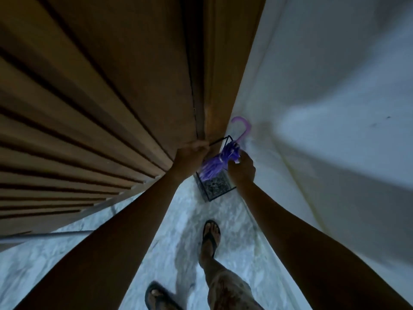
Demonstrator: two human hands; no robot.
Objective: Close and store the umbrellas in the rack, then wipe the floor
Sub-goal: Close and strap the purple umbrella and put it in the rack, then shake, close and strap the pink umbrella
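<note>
A folded purple umbrella point(218, 163) with a pink hooked handle point(244, 127) stands inside a black wire rack point(215, 190) in the corner between the wooden door and the white wall. My left hand point(192, 153) is closed around the rack's top bar on its left side. My right hand point(242, 167) holds the umbrella's upper folds just below the handle. The rack's base shows a dark speckled bottom.
A slatted brown wooden door point(100, 108) fills the left. A white wall point(324, 108) runs along the right. The pale marbled floor point(178, 231) lies below, with both feet in flip-flops point(211, 233) standing on it.
</note>
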